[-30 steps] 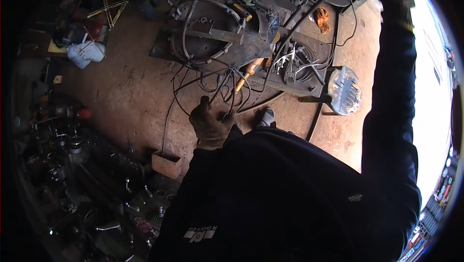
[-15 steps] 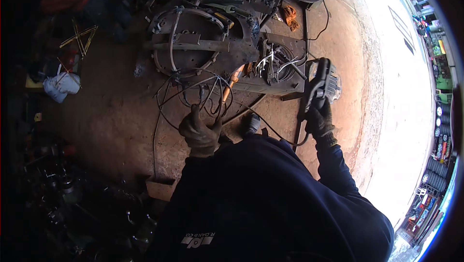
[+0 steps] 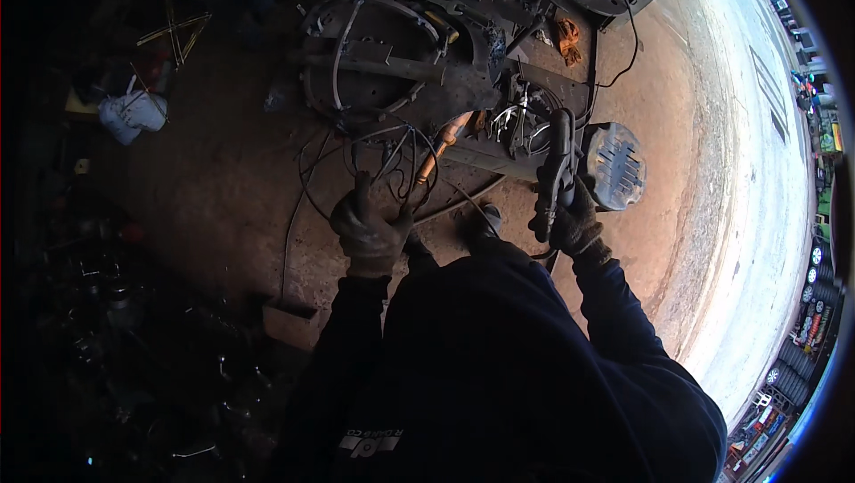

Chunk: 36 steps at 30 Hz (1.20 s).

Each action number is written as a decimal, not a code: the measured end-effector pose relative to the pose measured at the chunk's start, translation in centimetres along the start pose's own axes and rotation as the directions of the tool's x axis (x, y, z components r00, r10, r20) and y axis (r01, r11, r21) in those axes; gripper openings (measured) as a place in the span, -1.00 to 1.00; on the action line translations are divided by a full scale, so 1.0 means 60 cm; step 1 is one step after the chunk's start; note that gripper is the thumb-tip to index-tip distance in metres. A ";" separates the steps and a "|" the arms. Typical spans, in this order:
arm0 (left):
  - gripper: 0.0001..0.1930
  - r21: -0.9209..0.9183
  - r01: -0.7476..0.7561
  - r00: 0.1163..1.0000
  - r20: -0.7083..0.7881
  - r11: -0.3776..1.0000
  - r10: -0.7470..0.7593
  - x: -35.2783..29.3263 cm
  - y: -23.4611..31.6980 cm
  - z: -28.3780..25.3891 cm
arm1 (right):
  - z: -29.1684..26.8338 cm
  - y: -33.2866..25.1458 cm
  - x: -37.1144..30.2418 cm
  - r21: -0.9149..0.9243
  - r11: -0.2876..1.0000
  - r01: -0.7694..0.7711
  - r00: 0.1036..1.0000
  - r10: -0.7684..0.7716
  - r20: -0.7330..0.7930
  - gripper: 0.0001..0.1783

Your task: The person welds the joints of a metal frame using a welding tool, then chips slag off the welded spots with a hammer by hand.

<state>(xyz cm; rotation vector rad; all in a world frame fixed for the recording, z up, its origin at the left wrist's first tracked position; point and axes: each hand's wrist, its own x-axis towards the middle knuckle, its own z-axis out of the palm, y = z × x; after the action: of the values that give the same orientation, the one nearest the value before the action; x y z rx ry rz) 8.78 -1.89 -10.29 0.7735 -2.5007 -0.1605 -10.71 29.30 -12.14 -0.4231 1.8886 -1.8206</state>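
Observation:
My left hand point(image 3: 367, 232), in a dark, dirty work glove, is held in front of the bench with its fingers apart. I see nothing in it. Just beyond it hang loops of black cable point(image 3: 307, 182) and an orange-handled tool point(image 3: 438, 152) at the bench edge. My right hand point(image 3: 577, 223), gloved too, is closed around a long black hand-held tool point(image 3: 558, 149) with a curved grip. The tool stands nearly upright in the view, and its exact kind cannot be made out. On the bench lies a round metal frame point(image 3: 341, 56) with a flat bar across it.
Metal tools point(image 3: 511, 116) lie piled on the bench, with an orange cloth point(image 3: 568, 40) behind. A round slatted thing point(image 3: 614, 167) stands right of the bench. A small open box point(image 3: 291, 324) and a white bundle point(image 3: 132, 115) are on the left. Cables trail across the floor.
My right hand has moved left with the black tool, which now stands in front of the bench's right end. The whole view has shifted slightly; my left hand keeps nearly the same pose.

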 end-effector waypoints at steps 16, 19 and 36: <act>0.04 -0.058 0.062 0.990 -0.125 0.996 -0.069 -0.088 0.048 0.020 | -0.071 0.029 0.058 0.072 0.996 -0.061 0.985 0.048 0.168 -0.30; 0.04 -0.159 0.121 0.980 -0.139 0.980 -0.143 -0.083 0.073 0.040 | -0.060 0.024 0.053 0.067 0.997 -0.047 0.983 0.035 0.180 -0.29; 0.05 -0.242 0.257 0.964 -0.011 0.936 -0.267 -0.070 0.098 0.096 | -0.024 0.003 0.075 0.147 0.974 -0.173 0.979 0.154 0.132 -0.42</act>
<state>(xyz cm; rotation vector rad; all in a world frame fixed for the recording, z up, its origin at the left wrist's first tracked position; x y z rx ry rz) 5.93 5.14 -15.57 0.9920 -2.2728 -0.5221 -15.26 28.14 -12.89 -0.3053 1.6349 -1.7777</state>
